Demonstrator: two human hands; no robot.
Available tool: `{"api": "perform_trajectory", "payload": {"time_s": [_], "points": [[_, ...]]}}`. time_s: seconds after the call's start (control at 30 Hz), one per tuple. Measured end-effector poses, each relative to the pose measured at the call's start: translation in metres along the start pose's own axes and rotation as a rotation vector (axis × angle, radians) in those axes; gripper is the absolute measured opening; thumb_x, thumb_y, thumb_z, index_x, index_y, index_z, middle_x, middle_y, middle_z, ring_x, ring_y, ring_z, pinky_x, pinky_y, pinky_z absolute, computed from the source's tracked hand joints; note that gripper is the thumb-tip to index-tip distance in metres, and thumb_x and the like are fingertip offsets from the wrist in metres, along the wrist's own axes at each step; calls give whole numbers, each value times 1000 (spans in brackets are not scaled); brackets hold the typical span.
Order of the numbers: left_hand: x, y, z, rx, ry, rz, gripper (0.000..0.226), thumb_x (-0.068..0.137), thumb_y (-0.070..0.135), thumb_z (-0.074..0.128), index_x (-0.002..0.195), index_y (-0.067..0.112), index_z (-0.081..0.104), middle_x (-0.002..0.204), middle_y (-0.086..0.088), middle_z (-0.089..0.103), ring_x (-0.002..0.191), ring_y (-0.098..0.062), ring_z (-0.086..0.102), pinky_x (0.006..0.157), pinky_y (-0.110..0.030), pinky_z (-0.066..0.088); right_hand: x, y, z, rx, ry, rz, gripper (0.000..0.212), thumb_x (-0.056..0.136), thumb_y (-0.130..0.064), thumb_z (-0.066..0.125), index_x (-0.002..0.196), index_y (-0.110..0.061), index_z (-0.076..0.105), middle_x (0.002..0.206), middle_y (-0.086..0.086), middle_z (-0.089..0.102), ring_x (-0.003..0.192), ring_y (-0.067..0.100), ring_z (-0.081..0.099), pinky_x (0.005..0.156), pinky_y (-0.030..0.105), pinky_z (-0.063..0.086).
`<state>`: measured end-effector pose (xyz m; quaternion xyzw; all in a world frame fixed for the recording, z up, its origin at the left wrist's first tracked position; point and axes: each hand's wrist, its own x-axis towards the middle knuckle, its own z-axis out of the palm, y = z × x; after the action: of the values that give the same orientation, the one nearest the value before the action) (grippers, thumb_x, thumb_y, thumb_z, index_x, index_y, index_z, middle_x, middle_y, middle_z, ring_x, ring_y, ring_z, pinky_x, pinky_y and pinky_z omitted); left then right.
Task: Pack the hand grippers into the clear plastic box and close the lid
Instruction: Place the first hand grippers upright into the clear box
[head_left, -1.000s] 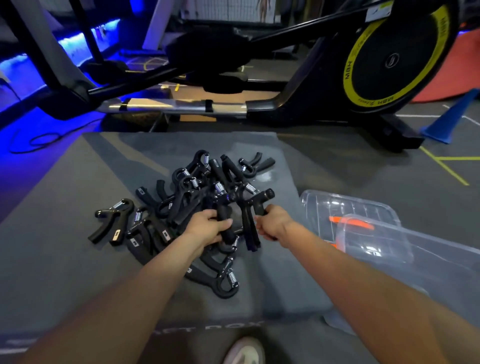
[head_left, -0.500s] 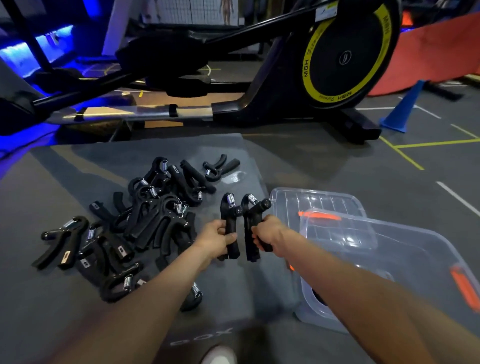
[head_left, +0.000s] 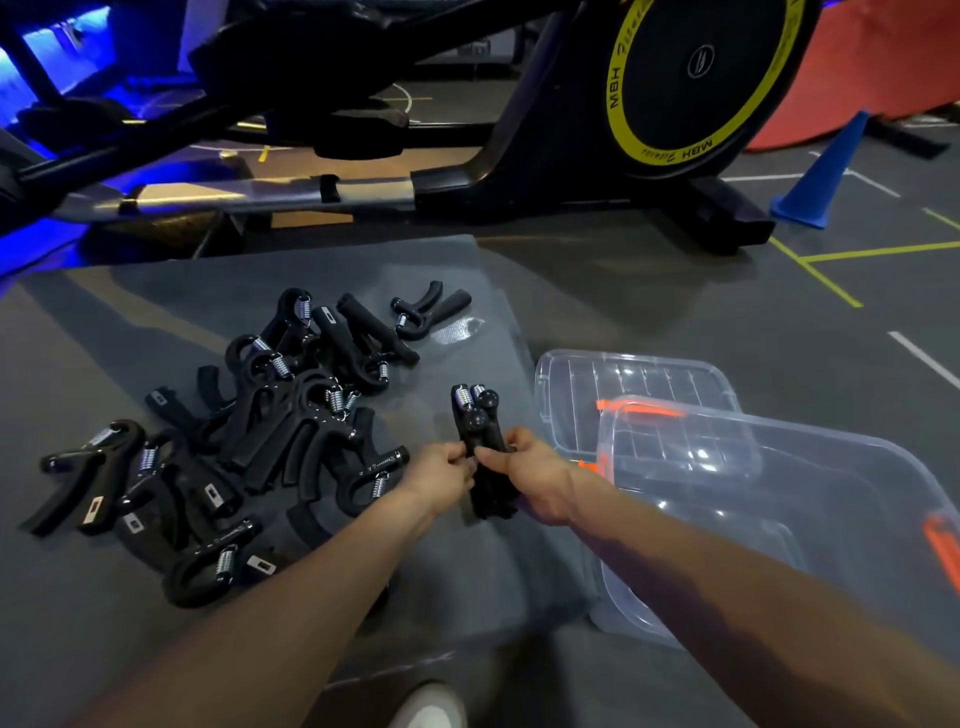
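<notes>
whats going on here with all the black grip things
A person holds two hand grippers pressed together, left hand and right hand both gripping them above a grey mat. A pile of grippers lies on the mat. The clear plastic box sits open to the right, its lid beside it.

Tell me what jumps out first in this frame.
Centre frame, the left hand and right hand hold a pair of black hand grippers pressed together above the grey mat. To their left lies a tangled pile of grippers; to the right the clear plastic box stands open on the floor, its lid behind it. A black machine with a yellow-ringed wheel fills the background.
</notes>
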<state>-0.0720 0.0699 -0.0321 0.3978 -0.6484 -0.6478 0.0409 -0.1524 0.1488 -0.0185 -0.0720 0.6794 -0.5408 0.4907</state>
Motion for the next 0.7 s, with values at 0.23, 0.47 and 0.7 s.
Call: {"api": "perform_trajectory", "payload": {"time_s": [0.23,0.47,0.7], "points": [[-13,15,-4,179,-12,177,28,94,4,47,119,4,62,98,-6,62,93,-13,52,74,-13,40,-17,-16,-6,82,-5,-9,18,90,4,54,105,-5,50,76,12,57,66,21,56,65,33,49],[-40,65,29,239,63,278,23,87,9,61,109,1,66,90,-17,69,72,-15,56,77,-27,47,-80,-43,-58,77,86,-82,12,90,11,49,99,7,56,72,15,55,60,23,53,55,28,51],[-55,91,113,483,-144,424,24,87,-3,56,110,-6,61,81,-3,55,64,-6,46,53,1,38,-121,-21,-166,99,313,-75,14,90,10,49,81,1,54,70,15,55,58,24,54,62,34,49]]}}
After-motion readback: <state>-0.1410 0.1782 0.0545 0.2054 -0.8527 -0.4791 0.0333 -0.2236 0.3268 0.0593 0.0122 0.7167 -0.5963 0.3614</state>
